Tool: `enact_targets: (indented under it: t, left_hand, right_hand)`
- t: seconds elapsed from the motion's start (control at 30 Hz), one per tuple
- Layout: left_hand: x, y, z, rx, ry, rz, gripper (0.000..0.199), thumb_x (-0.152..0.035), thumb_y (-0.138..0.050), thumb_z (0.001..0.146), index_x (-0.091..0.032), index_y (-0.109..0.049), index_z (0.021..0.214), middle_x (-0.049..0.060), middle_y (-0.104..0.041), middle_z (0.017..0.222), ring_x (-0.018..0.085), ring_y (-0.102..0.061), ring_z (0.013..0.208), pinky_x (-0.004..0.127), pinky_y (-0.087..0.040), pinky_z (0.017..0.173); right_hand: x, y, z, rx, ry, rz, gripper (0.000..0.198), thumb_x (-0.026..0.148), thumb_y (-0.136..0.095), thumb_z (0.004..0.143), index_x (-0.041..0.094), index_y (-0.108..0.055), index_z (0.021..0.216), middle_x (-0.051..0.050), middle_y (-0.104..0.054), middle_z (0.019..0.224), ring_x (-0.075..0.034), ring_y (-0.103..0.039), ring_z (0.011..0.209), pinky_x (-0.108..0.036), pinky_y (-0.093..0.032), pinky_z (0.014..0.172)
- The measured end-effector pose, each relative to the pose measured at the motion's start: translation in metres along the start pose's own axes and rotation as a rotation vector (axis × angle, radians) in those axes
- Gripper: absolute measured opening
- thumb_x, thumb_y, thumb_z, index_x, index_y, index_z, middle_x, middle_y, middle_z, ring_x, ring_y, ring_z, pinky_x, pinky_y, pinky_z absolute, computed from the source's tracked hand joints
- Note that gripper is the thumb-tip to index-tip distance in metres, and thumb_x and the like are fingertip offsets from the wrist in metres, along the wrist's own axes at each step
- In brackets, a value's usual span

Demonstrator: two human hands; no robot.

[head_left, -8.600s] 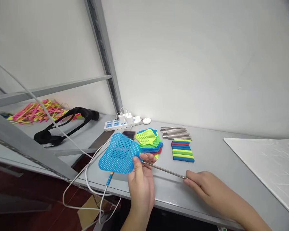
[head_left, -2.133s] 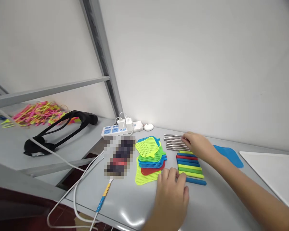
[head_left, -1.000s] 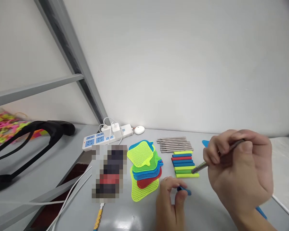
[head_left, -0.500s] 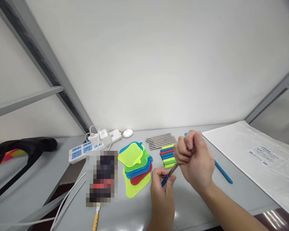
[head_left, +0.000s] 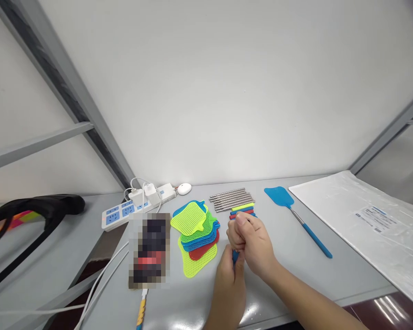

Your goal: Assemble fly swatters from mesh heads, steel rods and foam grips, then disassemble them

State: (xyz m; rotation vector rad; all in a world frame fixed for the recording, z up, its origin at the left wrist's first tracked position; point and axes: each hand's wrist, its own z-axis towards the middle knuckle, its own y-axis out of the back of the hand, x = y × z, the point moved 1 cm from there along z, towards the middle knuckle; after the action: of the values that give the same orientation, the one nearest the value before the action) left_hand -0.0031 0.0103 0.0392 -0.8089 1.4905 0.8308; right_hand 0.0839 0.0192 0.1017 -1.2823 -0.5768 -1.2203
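My left hand (head_left: pixel 229 277) is closed around a blue handle tube (head_left: pixel 235 257), which points up between thumb and fingers. Directly above it, my right hand (head_left: pixel 253 242) makes a fist against the tube's top end, wrapped around a metal rod that it now hides. Behind the fist lie several coloured handle tubes (head_left: pixel 242 207), partly covered by it. Bare metal rods (head_left: pixel 232 200) lie in a row farther back. To the left is a loose pile of perforated fly swatter heads (head_left: pixel 188 219) in yellow, green, blue and red. A whole blue fly swatter (head_left: pixel 308 228) lies to the right.
A white wrapped package (head_left: pixel 361 224) covers the table's right side. At the back left are a power strip (head_left: pixel 120 215) with chargers and a small white case (head_left: pixel 184 189). A blurred-out phone-like object (head_left: pixel 151 252) with a cable lies front left. Black straps (head_left: pixel 51 211) hang farther left.
My right fist has come down and left along the metal rod until it meets the left hand. The rod between them is now covered, and the blue fly swatter has come into full view.
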Motion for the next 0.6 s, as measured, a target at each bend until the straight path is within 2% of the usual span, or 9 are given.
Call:
enact_targets:
  t: [0.07,0.13,0.23,0.3,0.4,0.47,0.6]
  left_hand:
    - [-0.003,0.0,0.0,-0.021,0.004,-0.045,0.031,-0.042,-0.045,0.094,-0.02,-0.06,0.11,0.009,-0.065,0.113,0.027,-0.056,0.11,0.035,-0.044,0.091]
    - [-0.006,0.001,0.0,0.011,-0.004,-0.085,0.035,-0.037,-0.044,0.095,-0.02,-0.055,0.123,0.01,-0.061,0.126,0.027,-0.051,0.122,0.035,-0.041,0.097]
    - [-0.005,0.002,0.001,0.093,-0.035,-0.123,0.038,-0.031,-0.045,0.094,-0.02,-0.051,0.131,0.01,-0.058,0.13,0.026,-0.05,0.123,0.035,-0.04,0.1]
    - [0.0,0.002,0.001,0.09,-0.049,-0.142,0.035,-0.029,-0.048,0.092,-0.019,-0.054,0.126,0.01,-0.062,0.12,0.025,-0.056,0.112,0.035,-0.044,0.094]
    - [0.009,0.001,0.001,0.01,-0.059,-0.149,0.016,-0.028,-0.052,0.089,-0.017,-0.062,0.097,0.007,-0.066,0.092,0.024,-0.06,0.09,0.031,-0.049,0.075]
    - [0.012,0.0,0.001,-0.024,-0.059,-0.147,0.013,-0.028,-0.053,0.088,-0.018,-0.059,0.081,0.006,-0.063,0.081,0.022,-0.058,0.081,0.03,-0.048,0.068]
    - [0.011,-0.001,0.001,-0.038,-0.019,-0.165,0.008,-0.026,-0.056,0.084,-0.019,-0.058,0.081,0.005,-0.061,0.082,0.021,-0.056,0.08,0.03,-0.049,0.068]
  right_hand:
    - [-0.001,-0.001,0.001,0.008,-0.007,-0.041,0.046,0.045,-0.049,0.096,0.021,-0.033,0.059,0.008,-0.029,0.051,-0.008,-0.021,0.046,-0.025,-0.017,0.044]
    - [-0.002,-0.002,0.001,0.02,-0.011,-0.063,0.046,0.044,-0.049,0.096,0.021,-0.033,0.059,0.008,-0.029,0.05,-0.007,-0.021,0.046,-0.025,-0.018,0.045]
    - [-0.005,-0.003,-0.002,0.034,-0.016,-0.098,0.046,0.044,-0.047,0.097,0.021,-0.033,0.06,0.008,-0.028,0.05,-0.008,-0.021,0.046,-0.026,-0.018,0.045]
    - [-0.007,-0.003,-0.008,0.045,-0.026,-0.142,0.046,0.043,-0.046,0.098,0.021,-0.033,0.06,0.007,-0.029,0.051,-0.008,-0.022,0.047,-0.026,-0.019,0.046]
    - [-0.013,-0.003,-0.016,0.08,-0.068,-0.194,0.045,0.043,-0.046,0.098,0.022,-0.032,0.061,0.007,-0.03,0.053,-0.009,-0.026,0.048,-0.027,-0.019,0.047]
    - [-0.017,-0.003,-0.02,0.109,-0.094,-0.204,0.044,0.043,-0.046,0.098,0.022,-0.031,0.062,0.007,-0.029,0.054,-0.009,-0.027,0.048,-0.027,-0.019,0.047]
    - [-0.023,0.0,-0.02,0.127,-0.131,-0.233,0.043,0.043,-0.044,0.099,0.022,-0.031,0.063,0.007,-0.028,0.054,-0.009,-0.027,0.048,-0.027,-0.018,0.047]
